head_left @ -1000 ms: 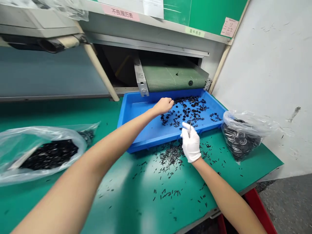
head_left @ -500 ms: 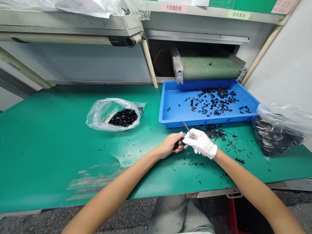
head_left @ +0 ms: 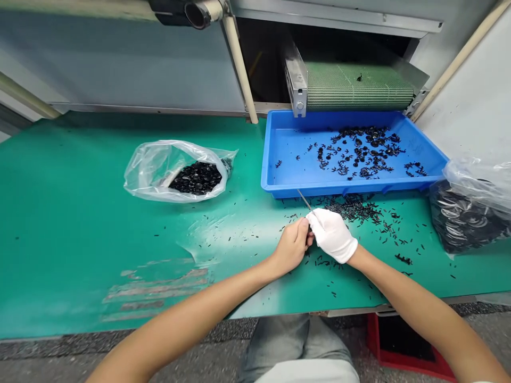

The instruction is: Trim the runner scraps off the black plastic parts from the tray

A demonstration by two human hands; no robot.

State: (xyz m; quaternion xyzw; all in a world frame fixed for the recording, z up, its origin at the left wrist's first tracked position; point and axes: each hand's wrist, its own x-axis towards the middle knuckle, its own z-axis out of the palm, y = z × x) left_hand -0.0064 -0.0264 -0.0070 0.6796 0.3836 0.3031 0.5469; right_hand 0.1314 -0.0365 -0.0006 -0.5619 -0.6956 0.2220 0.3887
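Observation:
My bare left hand (head_left: 293, 246) is closed around a small black part (head_left: 310, 232), mostly hidden by the fingers. Against it presses my right hand (head_left: 333, 236), in a white glove, its fingers closed on a thin metal rod-like tool (head_left: 304, 199). The tool's far end points up and left, near the front wall of the blue tray (head_left: 347, 187). Whether its other end touches the black part cannot be seen. Just behind the hands lies a pile of short black scraps (head_left: 353, 207) on the green tabletop (head_left: 80, 234).
Round black pieces and branched scraps lie in the tray, below a green conveyor belt (head_left: 359, 85). To the left sits an open clear bag (head_left: 147, 165) of black pieces. A fuller bag (head_left: 467, 218) stands at the right. A red bin (head_left: 373, 340) is under the table.
The view has tilted down and come closer. My left hand has turned, so the black part shows less between the fingers. The tool remains in my right hand.

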